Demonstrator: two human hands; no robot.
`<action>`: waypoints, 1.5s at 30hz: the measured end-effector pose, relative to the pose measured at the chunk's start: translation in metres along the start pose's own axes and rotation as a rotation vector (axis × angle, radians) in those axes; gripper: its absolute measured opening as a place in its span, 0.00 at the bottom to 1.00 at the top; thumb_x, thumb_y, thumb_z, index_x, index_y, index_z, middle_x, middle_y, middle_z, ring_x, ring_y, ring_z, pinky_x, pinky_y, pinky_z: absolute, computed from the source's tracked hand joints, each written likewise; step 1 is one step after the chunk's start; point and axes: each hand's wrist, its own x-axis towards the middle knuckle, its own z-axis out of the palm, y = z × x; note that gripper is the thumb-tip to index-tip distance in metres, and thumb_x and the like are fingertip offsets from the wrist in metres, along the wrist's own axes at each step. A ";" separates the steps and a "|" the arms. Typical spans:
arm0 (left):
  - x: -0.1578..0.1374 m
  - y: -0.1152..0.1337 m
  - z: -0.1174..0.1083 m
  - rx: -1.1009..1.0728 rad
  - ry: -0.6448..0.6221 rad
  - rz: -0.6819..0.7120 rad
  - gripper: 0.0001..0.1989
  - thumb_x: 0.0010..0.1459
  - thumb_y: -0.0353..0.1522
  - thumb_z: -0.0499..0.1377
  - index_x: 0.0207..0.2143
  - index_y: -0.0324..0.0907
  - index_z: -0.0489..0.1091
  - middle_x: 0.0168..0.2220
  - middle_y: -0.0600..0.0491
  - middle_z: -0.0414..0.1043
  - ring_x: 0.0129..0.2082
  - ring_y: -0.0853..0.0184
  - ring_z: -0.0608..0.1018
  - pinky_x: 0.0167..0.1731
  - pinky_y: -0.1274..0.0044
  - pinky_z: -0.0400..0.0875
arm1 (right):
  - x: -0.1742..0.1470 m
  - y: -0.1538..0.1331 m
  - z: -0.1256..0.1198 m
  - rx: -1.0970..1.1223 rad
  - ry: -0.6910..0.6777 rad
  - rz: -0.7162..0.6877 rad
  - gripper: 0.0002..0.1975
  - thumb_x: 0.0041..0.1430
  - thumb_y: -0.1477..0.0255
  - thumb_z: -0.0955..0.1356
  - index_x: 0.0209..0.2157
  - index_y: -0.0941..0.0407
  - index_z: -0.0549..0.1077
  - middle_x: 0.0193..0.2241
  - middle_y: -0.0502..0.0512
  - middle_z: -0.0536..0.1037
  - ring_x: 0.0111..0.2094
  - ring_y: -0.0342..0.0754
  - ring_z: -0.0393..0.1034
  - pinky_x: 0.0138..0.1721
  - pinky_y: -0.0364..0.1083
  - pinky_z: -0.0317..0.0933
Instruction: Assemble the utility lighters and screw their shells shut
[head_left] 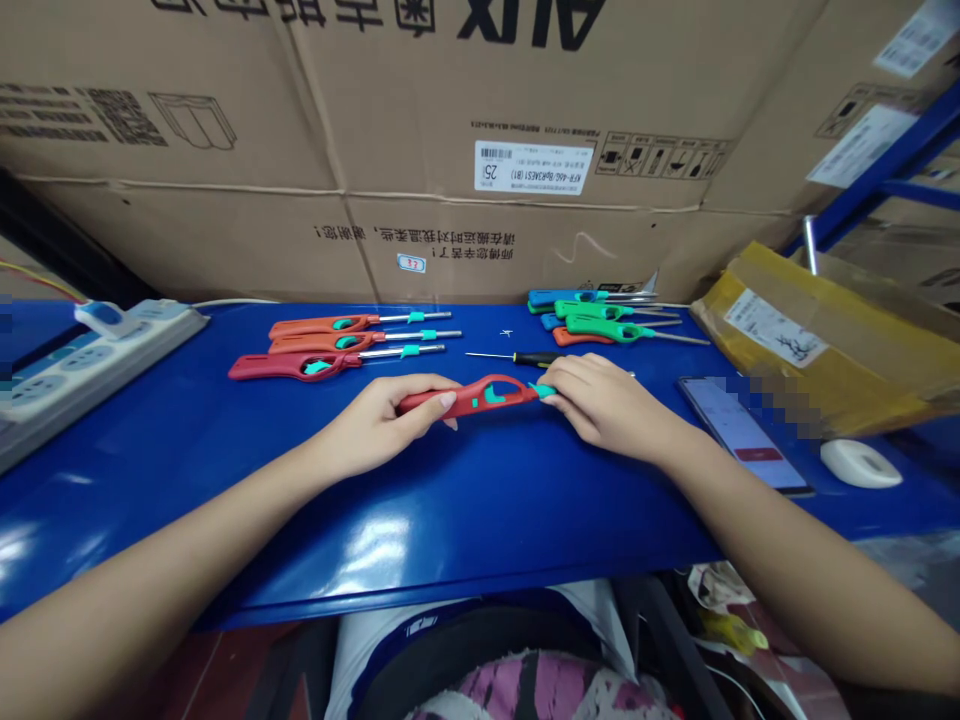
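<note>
A red long-nosed lighter [510,390] with a teal trigger is held level above the blue table. My left hand [405,410] is closed round its handle end. At the other end my right hand [600,402] grips the nozzle side by a teal piece, and its fingers hide the metal tube. Behind my right hand lies a screwdriver [536,358] with a black handle. Beyond my left hand are a dark red lighter [274,366] and two orange lighters [300,343], side by side with their tubes pointing right.
More lighters [600,325] in green, blue and orange are piled at the back right. A phone [739,430], a white mouse-like object [860,463] and a yellow-taped package [780,330] are on the right. A power strip [97,350] sits left; cardboard boxes [420,110] wall the back.
</note>
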 end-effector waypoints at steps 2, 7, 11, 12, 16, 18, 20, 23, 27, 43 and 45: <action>0.000 0.003 0.002 -0.021 0.025 -0.031 0.20 0.65 0.46 0.59 0.43 0.38 0.78 0.28 0.52 0.77 0.20 0.75 0.64 0.20 0.82 0.58 | 0.000 -0.001 0.000 0.012 0.057 -0.015 0.10 0.71 0.71 0.62 0.45 0.60 0.74 0.39 0.62 0.80 0.40 0.53 0.72 0.41 0.51 0.64; 0.000 0.004 0.007 -0.108 0.007 -0.128 0.23 0.61 0.50 0.61 0.33 0.37 0.78 0.22 0.54 0.72 0.18 0.75 0.62 0.18 0.82 0.55 | -0.001 -0.005 0.001 -0.013 0.124 -0.081 0.10 0.71 0.72 0.62 0.44 0.61 0.74 0.38 0.63 0.80 0.39 0.53 0.73 0.38 0.50 0.64; 0.000 -0.004 0.009 -0.173 -0.030 -0.197 0.23 0.61 0.50 0.61 0.34 0.38 0.79 0.21 0.54 0.71 0.18 0.75 0.61 0.18 0.82 0.51 | -0.004 -0.005 0.006 -0.037 0.108 -0.137 0.11 0.71 0.74 0.62 0.41 0.62 0.75 0.36 0.64 0.79 0.35 0.52 0.71 0.36 0.50 0.64; 0.000 -0.006 0.010 -0.192 -0.040 -0.219 0.24 0.62 0.50 0.61 0.32 0.37 0.78 0.20 0.54 0.69 0.18 0.75 0.60 0.18 0.82 0.50 | -0.004 -0.005 0.007 -0.028 0.111 -0.141 0.11 0.71 0.74 0.62 0.41 0.62 0.75 0.35 0.64 0.79 0.35 0.52 0.71 0.36 0.50 0.64; 0.001 -0.013 0.011 -0.276 -0.067 -0.275 0.27 0.63 0.51 0.59 0.25 0.38 0.75 0.15 0.58 0.58 0.16 0.76 0.56 0.18 0.81 0.46 | -0.006 -0.005 0.008 0.021 0.107 -0.123 0.11 0.70 0.75 0.61 0.42 0.61 0.75 0.35 0.63 0.78 0.36 0.52 0.70 0.37 0.51 0.65; 0.001 -0.013 0.012 -0.274 -0.072 -0.263 0.26 0.63 0.51 0.59 0.25 0.38 0.75 0.15 0.59 0.56 0.16 0.76 0.55 0.18 0.81 0.46 | -0.006 -0.005 0.007 0.036 0.094 -0.120 0.11 0.70 0.75 0.61 0.43 0.61 0.75 0.35 0.64 0.78 0.36 0.53 0.70 0.38 0.51 0.66; 0.001 -0.011 0.013 -0.242 -0.071 -0.233 0.25 0.64 0.50 0.59 0.27 0.38 0.75 0.16 0.58 0.58 0.17 0.76 0.56 0.18 0.81 0.46 | -0.006 -0.005 0.007 0.050 0.078 -0.119 0.11 0.70 0.75 0.61 0.43 0.61 0.75 0.36 0.64 0.78 0.37 0.53 0.71 0.39 0.52 0.67; -0.002 -0.006 0.015 -0.158 -0.049 -0.178 0.23 0.64 0.48 0.59 0.30 0.38 0.77 0.18 0.57 0.65 0.18 0.75 0.59 0.19 0.82 0.51 | -0.005 -0.007 0.006 0.066 0.046 -0.115 0.11 0.69 0.76 0.61 0.41 0.62 0.74 0.35 0.64 0.79 0.36 0.53 0.71 0.39 0.51 0.67; -0.006 0.000 0.016 -0.028 0.029 -0.084 0.18 0.64 0.45 0.60 0.36 0.39 0.79 0.23 0.55 0.74 0.21 0.74 0.65 0.22 0.82 0.60 | -0.005 -0.008 0.007 0.059 0.005 -0.088 0.11 0.70 0.76 0.60 0.40 0.60 0.73 0.34 0.61 0.78 0.34 0.51 0.70 0.36 0.49 0.66; 0.000 -0.011 0.015 -0.247 -0.052 -0.270 0.25 0.63 0.50 0.59 0.25 0.39 0.75 0.17 0.56 0.63 0.16 0.76 0.58 0.19 0.81 0.48 | -0.005 -0.013 0.011 -0.016 0.151 -0.090 0.12 0.70 0.74 0.62 0.42 0.63 0.76 0.33 0.63 0.79 0.34 0.52 0.73 0.34 0.50 0.66; -0.001 -0.009 0.015 -0.248 -0.052 -0.264 0.25 0.63 0.50 0.60 0.26 0.39 0.75 0.18 0.56 0.65 0.17 0.76 0.58 0.19 0.81 0.48 | -0.005 -0.013 0.010 -0.028 0.148 -0.087 0.12 0.71 0.74 0.61 0.42 0.63 0.76 0.33 0.62 0.79 0.33 0.52 0.73 0.34 0.50 0.67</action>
